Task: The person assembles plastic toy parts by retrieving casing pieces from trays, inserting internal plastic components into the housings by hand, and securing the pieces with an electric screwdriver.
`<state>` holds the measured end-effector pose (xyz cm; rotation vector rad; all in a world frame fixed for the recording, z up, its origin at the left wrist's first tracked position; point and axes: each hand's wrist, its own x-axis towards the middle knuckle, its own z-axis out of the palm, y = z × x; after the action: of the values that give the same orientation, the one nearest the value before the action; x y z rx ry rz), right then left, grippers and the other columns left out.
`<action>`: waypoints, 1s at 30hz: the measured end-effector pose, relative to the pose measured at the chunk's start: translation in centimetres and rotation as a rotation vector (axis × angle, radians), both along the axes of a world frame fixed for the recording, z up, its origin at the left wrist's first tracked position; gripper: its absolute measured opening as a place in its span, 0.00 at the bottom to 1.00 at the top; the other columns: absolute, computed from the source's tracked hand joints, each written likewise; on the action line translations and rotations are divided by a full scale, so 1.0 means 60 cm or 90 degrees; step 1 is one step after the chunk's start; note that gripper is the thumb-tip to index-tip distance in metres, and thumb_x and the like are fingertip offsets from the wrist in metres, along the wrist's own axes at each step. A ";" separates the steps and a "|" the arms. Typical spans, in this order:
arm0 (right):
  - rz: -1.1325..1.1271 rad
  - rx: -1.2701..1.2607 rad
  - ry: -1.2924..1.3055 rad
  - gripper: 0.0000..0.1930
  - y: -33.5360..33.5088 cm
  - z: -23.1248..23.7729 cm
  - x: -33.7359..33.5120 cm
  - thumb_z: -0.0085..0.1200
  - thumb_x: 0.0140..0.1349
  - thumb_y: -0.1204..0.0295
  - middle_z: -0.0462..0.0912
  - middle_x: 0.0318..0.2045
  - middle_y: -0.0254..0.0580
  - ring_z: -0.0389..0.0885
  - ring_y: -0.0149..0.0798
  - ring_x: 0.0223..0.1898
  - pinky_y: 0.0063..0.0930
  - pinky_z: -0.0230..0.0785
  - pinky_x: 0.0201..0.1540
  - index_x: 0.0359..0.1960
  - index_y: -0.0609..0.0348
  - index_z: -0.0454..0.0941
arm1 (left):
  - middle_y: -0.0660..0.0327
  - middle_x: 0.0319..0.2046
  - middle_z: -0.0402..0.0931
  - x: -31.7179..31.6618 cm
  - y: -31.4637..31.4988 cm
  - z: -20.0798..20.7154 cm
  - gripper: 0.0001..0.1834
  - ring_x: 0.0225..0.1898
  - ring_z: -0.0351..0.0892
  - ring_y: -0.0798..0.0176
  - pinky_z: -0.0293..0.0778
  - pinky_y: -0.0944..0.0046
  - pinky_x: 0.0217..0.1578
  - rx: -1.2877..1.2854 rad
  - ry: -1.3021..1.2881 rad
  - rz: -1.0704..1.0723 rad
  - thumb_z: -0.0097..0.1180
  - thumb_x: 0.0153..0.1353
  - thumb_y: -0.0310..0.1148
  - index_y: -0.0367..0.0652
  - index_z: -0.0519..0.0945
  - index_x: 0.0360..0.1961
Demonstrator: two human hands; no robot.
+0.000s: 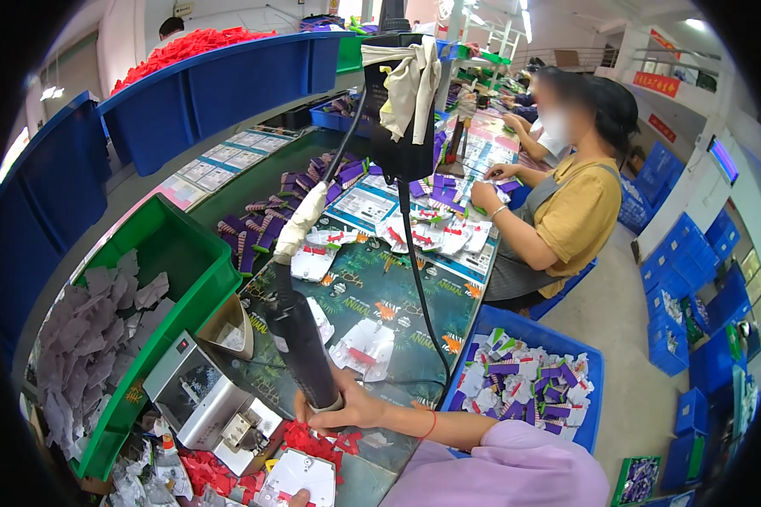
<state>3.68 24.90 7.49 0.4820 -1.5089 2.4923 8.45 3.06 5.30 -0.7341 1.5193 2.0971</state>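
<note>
My right hand (351, 409) is wrapped round the lower end of a black electric screwdriver (300, 342), which hangs upright from above by a cable bound in white tape. Its tip is hidden by my fingers. Below it, at the bottom edge, a thumb tip of my left hand (299, 499) presses on a white plastic shell (292, 480) with a red piece on it. The rest of that hand is out of view. Red plastic pieces (313, 439) lie around the shell. A similar white shell with a red part (364, 349) rests farther up the table.
A silver screw feeder (207, 406) stands at the left, beside a green bin (203, 287) of grey-white pieces. Blue bins (220, 101) rise behind. A blue crate (596, 389) of purple and white parts is at the right. A co-worker (575, 194) sits beyond.
</note>
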 end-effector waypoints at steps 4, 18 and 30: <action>0.090 -0.013 -0.095 0.36 -0.011 0.006 -0.010 0.53 0.50 0.78 0.73 0.28 0.41 0.71 0.27 0.15 0.19 0.64 0.17 0.58 0.53 0.46 | 0.64 0.25 0.67 0.000 0.000 0.000 0.13 0.28 0.66 0.68 0.66 0.68 0.31 -0.002 0.002 -0.006 0.58 0.44 0.28 0.42 0.72 0.33; 0.173 0.016 -0.028 0.23 -0.021 0.016 -0.010 0.55 0.47 0.79 0.75 0.29 0.45 0.75 0.30 0.20 0.22 0.68 0.22 0.45 0.63 0.59 | 0.64 0.23 0.67 -0.004 -0.002 0.000 0.12 0.26 0.66 0.68 0.66 0.68 0.30 -0.009 0.009 -0.024 0.58 0.44 0.29 0.43 0.73 0.32; 0.080 0.000 -0.014 0.06 -0.037 0.053 -0.002 0.54 0.49 0.80 0.75 0.26 0.38 0.73 0.26 0.22 0.17 0.65 0.24 0.28 0.63 0.71 | 0.63 0.23 0.69 0.010 -0.014 0.006 0.10 0.26 0.69 0.67 0.67 0.68 0.30 -0.013 0.012 0.040 0.58 0.44 0.28 0.40 0.73 0.30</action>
<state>3.57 22.66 10.68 0.5680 -1.5308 2.5999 9.04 2.21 5.64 -0.7813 1.5483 2.1434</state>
